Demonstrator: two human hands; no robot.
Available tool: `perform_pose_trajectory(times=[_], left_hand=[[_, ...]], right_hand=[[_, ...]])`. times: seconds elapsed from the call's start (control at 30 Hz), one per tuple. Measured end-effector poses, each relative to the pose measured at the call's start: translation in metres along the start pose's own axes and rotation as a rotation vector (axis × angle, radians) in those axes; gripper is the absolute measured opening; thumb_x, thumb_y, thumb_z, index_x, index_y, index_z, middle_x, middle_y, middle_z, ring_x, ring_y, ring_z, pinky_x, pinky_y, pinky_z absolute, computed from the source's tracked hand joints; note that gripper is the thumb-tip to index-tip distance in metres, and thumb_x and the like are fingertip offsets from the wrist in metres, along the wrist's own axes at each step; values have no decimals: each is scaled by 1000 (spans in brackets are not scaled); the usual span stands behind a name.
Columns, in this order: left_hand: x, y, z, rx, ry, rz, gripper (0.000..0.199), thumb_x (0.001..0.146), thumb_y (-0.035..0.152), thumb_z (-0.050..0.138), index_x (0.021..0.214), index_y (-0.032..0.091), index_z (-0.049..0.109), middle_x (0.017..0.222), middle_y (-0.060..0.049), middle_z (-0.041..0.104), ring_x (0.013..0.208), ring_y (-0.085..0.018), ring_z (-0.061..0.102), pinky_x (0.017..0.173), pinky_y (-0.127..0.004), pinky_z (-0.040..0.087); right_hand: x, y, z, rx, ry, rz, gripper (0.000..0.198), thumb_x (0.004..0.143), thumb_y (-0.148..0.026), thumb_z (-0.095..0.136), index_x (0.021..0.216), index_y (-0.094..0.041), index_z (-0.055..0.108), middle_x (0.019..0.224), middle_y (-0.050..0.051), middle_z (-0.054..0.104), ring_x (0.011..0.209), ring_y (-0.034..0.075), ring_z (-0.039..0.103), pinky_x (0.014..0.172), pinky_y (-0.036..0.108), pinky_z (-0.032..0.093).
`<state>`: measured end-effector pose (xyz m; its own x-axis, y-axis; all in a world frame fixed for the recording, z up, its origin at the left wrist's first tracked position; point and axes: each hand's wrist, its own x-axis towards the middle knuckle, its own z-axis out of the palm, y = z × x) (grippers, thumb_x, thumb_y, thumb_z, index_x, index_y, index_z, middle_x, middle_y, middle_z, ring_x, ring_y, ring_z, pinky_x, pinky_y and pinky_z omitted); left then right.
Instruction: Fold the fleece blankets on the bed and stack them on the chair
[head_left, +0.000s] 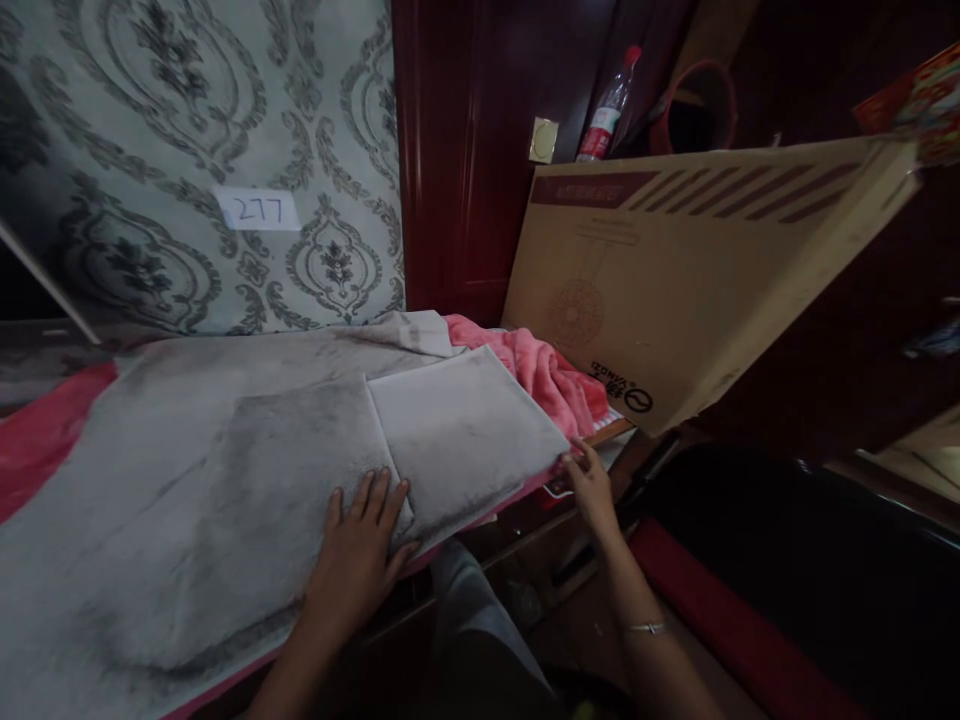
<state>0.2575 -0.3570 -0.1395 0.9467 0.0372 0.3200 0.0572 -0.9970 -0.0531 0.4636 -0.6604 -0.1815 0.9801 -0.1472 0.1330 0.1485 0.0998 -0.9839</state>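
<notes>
A grey plush cloth lies spread over a surface in front of me. On its right part is a paler rectangular panel with a straight raised edge. My left hand rests flat on the cloth, fingers spread, beside the seam where darker plush meets this panel. At the panel's right corner, my right hand pinches the edge between thumb and fingers. Pink cloth shows under the grey one along the front edge. A bunched pink blanket lies just behind the panel.
A large cardboard box leans at the right, behind the blanket. Behind it are a red-capped bottle and a round container. Patterned wallpaper bears a numbered paper. A black and red seat stands at the lower right.
</notes>
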Motion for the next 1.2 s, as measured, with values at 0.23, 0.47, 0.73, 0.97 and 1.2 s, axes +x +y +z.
perform_pose_trajectory(times=[0.23, 0.47, 0.73, 0.97, 1.2], left_hand=[[-1, 2, 1, -31, 5, 4, 62, 89, 38, 61, 149, 23, 49, 159, -12, 41, 146, -39, 36, 116, -69, 27], [-4, 5, -9, -143, -31, 0, 64, 88, 32, 61, 150, 25, 47, 157, -9, 44, 148, -37, 34, 119, -69, 23], [-8, -11, -18, -642, -61, 3, 61, 93, 45, 53, 150, 25, 46, 160, -11, 40, 150, -28, 33, 126, -58, 13], [-3, -61, -52, -1608, 129, -644, 71, 94, 59, 44, 153, 22, 40, 154, -15, 49, 131, -30, 58, 108, -48, 49], [-11, -100, -48, -1622, 175, -734, 58, 86, 58, 50, 124, 18, 67, 105, -13, 76, 98, -30, 72, 84, -45, 59]], right_hand=[[-5, -7, 8, 122, 27, 183, 61, 50, -57, 84, 91, -21, 57, 61, -5, 61, 52, 15, 61, 44, 25, 49], [1, -20, 22, 36, -14, 206, 57, 48, -59, 80, 85, -19, 63, 64, -1, 65, 52, 16, 57, 47, 29, 48], [0, -83, 97, -332, -67, -368, 35, 67, -55, 62, 72, -20, 61, 67, 1, 63, 63, 18, 52, 59, 31, 42], [-110, -124, 213, -504, -581, -828, 16, 84, -22, 52, 92, -22, 66, 90, 5, 70, 84, 20, 61, 77, 31, 47], [-198, -87, 213, -694, -1023, -975, 24, 80, -9, 62, 100, -22, 68, 99, 3, 69, 94, 22, 62, 81, 32, 51]])
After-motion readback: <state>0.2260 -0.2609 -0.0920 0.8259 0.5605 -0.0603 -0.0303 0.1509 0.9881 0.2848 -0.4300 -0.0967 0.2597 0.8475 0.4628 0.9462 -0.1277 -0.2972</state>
